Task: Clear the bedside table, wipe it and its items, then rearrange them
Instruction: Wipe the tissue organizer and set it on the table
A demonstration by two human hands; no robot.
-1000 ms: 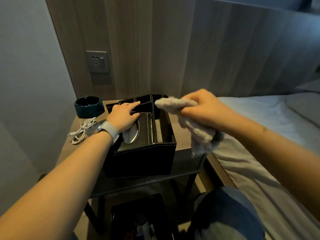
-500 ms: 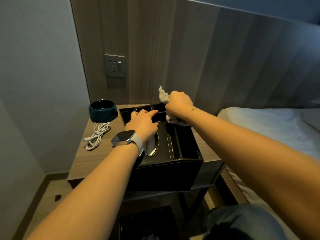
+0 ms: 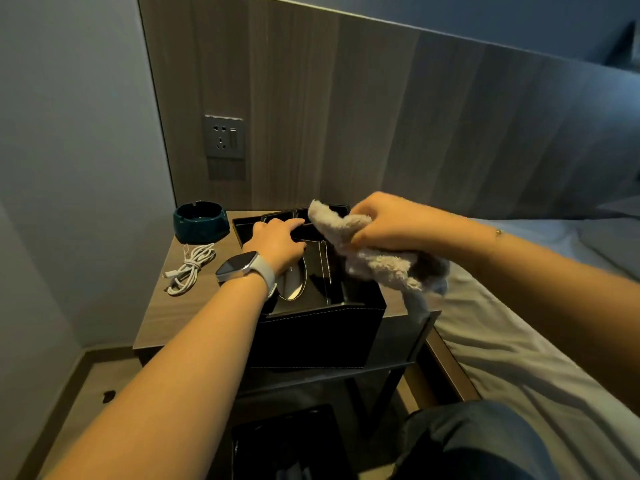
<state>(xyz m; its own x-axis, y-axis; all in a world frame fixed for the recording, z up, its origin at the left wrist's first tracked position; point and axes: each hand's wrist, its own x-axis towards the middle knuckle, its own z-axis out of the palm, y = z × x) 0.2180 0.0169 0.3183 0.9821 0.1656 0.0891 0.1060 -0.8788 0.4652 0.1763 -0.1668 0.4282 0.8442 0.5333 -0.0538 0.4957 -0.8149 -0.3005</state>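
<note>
A black leather organiser box (image 3: 322, 336) with a tissue slot and several compartments stands on the wooden bedside table (image 3: 162, 306). My left hand (image 3: 277, 242), with a watch on the wrist, rests on the box's top, its fingers lying across the back dividers. My right hand (image 3: 384, 220) grips a fluffy beige cloth (image 3: 374, 261) above the box's right side; the cloth hangs down over the table's right edge. A dark teal ashtray (image 3: 201, 221) sits at the table's back left. A coiled white cable (image 3: 190, 268) lies in front of it.
A wall socket (image 3: 224, 136) sits on the wooden headboard panel above the table. The bed (image 3: 519, 323) with pale sheets borders the table on the right. A dark bin (image 3: 287, 445) stands below the table. A grey wall closes the left side.
My right hand has lifted the cloth out of the box's back compartment and drawn it to the right. My left hand stays on the box.
</note>
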